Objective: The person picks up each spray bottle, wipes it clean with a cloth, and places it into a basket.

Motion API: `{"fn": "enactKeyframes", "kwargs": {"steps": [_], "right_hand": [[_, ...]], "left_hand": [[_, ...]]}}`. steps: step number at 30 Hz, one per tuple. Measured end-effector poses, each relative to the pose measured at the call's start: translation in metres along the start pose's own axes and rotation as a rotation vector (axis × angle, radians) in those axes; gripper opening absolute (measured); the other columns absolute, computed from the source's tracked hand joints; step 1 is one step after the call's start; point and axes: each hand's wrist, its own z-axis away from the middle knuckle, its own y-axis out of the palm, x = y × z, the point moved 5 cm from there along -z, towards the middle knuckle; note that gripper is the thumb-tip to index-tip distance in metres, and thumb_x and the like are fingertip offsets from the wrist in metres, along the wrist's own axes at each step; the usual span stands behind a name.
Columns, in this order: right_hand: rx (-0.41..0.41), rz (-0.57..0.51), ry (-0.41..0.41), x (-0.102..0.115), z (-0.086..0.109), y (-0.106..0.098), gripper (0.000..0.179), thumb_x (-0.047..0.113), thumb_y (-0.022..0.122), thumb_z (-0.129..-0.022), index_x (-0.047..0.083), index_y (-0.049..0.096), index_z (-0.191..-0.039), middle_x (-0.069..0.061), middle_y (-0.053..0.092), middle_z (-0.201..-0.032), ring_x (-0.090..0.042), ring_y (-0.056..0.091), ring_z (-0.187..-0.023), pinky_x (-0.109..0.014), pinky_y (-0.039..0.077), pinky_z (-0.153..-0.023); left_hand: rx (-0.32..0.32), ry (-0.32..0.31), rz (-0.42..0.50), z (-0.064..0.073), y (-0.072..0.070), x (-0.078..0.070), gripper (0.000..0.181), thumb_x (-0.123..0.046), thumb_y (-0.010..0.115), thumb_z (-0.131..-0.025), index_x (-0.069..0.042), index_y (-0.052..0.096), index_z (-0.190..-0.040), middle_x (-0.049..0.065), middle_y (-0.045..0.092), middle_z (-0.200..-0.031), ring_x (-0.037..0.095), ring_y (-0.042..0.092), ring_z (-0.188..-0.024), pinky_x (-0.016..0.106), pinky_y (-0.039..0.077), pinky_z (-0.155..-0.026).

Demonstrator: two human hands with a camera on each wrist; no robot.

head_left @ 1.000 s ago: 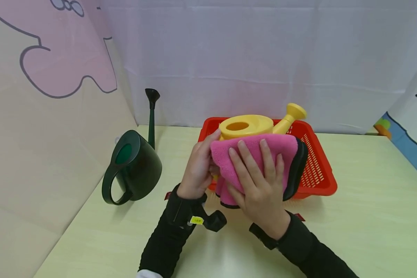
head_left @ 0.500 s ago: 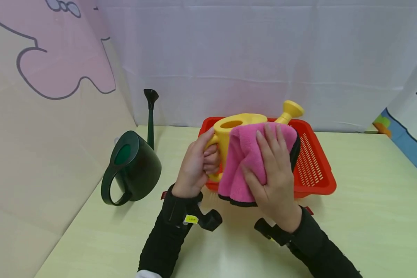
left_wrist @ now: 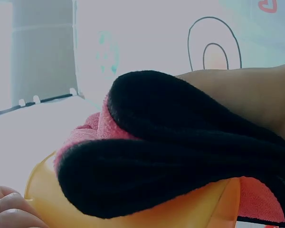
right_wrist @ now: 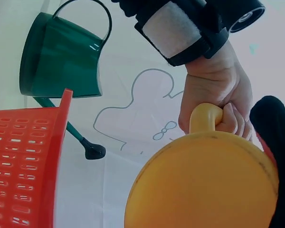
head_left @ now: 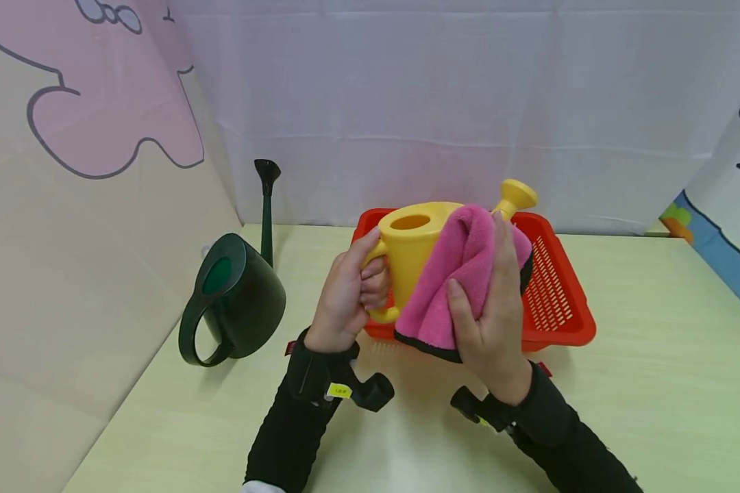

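Over the near part of the table (head_left: 666,397), a yellow tag (head_left: 339,390) on the left wrist strap (head_left: 308,373) bore print too small to read. Beyond it the left hand (head_left: 345,294) was clamped round the handle (right_wrist: 204,116) of a smooth yellow watering can (head_left: 410,263), scuffed dark about its base and held up near a red basket (head_left: 564,338), while the right hand (head_left: 493,322), fingers straight, pressed a plush, black-edged pink cloth (head_left: 432,301) against the can. The table stretched on rightward past the basket, and a dark green watering can (head_left: 253,308) stood well apart to the left.

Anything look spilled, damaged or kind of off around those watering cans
One small thing: in the right wrist view, the yellow watering can has dark marks around its base's edge. They could be dirt or scuffs; I can't tell. I see no spill.
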Motion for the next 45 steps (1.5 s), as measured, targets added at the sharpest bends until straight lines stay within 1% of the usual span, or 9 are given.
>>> {"fn": "enactKeyframes", "kwargs": {"steps": [5, 9, 12, 19, 24, 30, 35, 40, 45], "right_hand": [[-0.002, 0.065, -0.064, 0.003, 0.003, 0.002, 0.067, 0.041, 0.045, -0.093, -0.005, 0.028, -0.138, -0.020, 0.040, -0.132, -0.023, 0.039, -0.123, -0.023, 0.038, -0.101], [-0.016, 0.192, -0.151, 0.006, 0.010, 0.005, 0.060, 0.042, 0.043, -0.094, 0.008, 0.031, -0.142, -0.010, 0.034, -0.145, -0.027, 0.028, -0.135, -0.039, 0.024, -0.112], [-0.030, 0.295, -0.231, 0.010, 0.016, 0.010, 0.056, 0.042, 0.043, -0.094, 0.015, 0.033, -0.142, -0.002, 0.030, -0.150, -0.028, 0.023, -0.139, -0.050, 0.017, -0.112], [0.013, 0.576, -0.448, 0.024, 0.030, 0.025, 0.049, 0.036, 0.045, -0.094, 0.014, 0.042, -0.138, -0.008, 0.035, -0.146, -0.034, 0.026, -0.136, -0.052, 0.012, -0.112], [0.048, 0.601, -0.500, 0.028, 0.033, 0.031, 0.048, 0.033, 0.047, -0.093, 0.012, 0.044, -0.136, -0.010, 0.039, -0.144, -0.035, 0.025, -0.137, -0.051, 0.008, -0.113], [0.023, 0.506, -0.453, 0.022, 0.026, 0.024, 0.044, 0.034, 0.047, -0.093, 0.009, 0.049, -0.130, -0.011, 0.042, -0.141, -0.035, 0.026, -0.136, -0.052, 0.013, -0.112], [0.008, 0.341, -0.361, 0.016, 0.018, 0.015, 0.047, 0.035, 0.046, -0.094, 0.011, 0.045, -0.134, -0.007, 0.038, -0.144, -0.032, 0.025, -0.136, -0.053, 0.018, -0.111], [0.007, 0.130, -0.184, 0.007, 0.007, 0.006, 0.056, 0.038, 0.044, -0.094, 0.004, 0.037, -0.138, -0.011, 0.035, -0.144, -0.029, 0.029, -0.133, -0.040, 0.027, -0.110], [-0.021, -0.085, 0.041, -0.008, -0.004, -0.001, 0.062, 0.030, 0.047, -0.090, -0.007, 0.028, -0.137, -0.015, 0.038, -0.135, -0.020, 0.037, -0.122, -0.022, 0.039, -0.098]], "left_hand": [[0.002, 0.009, -0.005, 0.001, 0.001, 0.000, 0.047, -0.032, 0.038, -0.097, -0.015, 0.028, -0.055, -0.007, 0.028, -0.045, 0.007, 0.025, -0.038, 0.019, 0.018, -0.040], [0.004, 0.020, -0.004, 0.001, 0.002, 0.000, 0.047, -0.032, 0.038, -0.097, -0.015, 0.028, -0.054, -0.008, 0.028, -0.045, 0.006, 0.025, -0.039, 0.019, 0.018, -0.040], [0.013, 0.027, 0.001, 0.000, 0.003, 0.000, 0.047, -0.031, 0.038, -0.097, -0.015, 0.029, -0.053, -0.008, 0.027, -0.046, 0.004, 0.025, -0.038, 0.019, 0.017, -0.040], [0.009, 0.042, -0.015, 0.000, 0.004, 0.002, 0.039, -0.030, 0.038, -0.096, -0.016, 0.042, -0.059, -0.007, 0.032, -0.047, 0.003, 0.028, -0.039, 0.016, 0.023, -0.039], [-0.005, 0.045, -0.026, -0.001, 0.004, 0.002, 0.032, -0.030, 0.038, -0.096, -0.015, 0.049, -0.070, -0.007, 0.037, -0.049, 0.005, 0.032, -0.040, 0.015, 0.028, -0.041], [0.006, 0.025, 0.005, -0.003, 0.004, 0.002, 0.041, -0.031, 0.038, -0.096, -0.016, 0.039, -0.058, -0.009, 0.032, -0.046, 0.002, 0.028, -0.038, 0.015, 0.021, -0.039], [0.052, 0.019, 0.022, -0.003, 0.004, -0.001, 0.046, -0.031, 0.036, -0.097, -0.016, 0.030, -0.054, -0.010, 0.030, -0.044, 0.002, 0.026, -0.036, 0.017, 0.016, -0.038], [0.035, 0.004, 0.006, -0.002, 0.003, -0.003, 0.046, -0.032, 0.036, -0.097, -0.015, 0.028, -0.055, -0.009, 0.030, -0.044, 0.005, 0.026, -0.037, 0.018, 0.018, -0.040], [0.010, 0.019, -0.004, 0.000, 0.002, -0.004, 0.047, -0.033, 0.037, -0.097, -0.015, 0.028, -0.055, -0.008, 0.029, -0.044, 0.007, 0.026, -0.038, 0.020, 0.019, -0.041]]}}
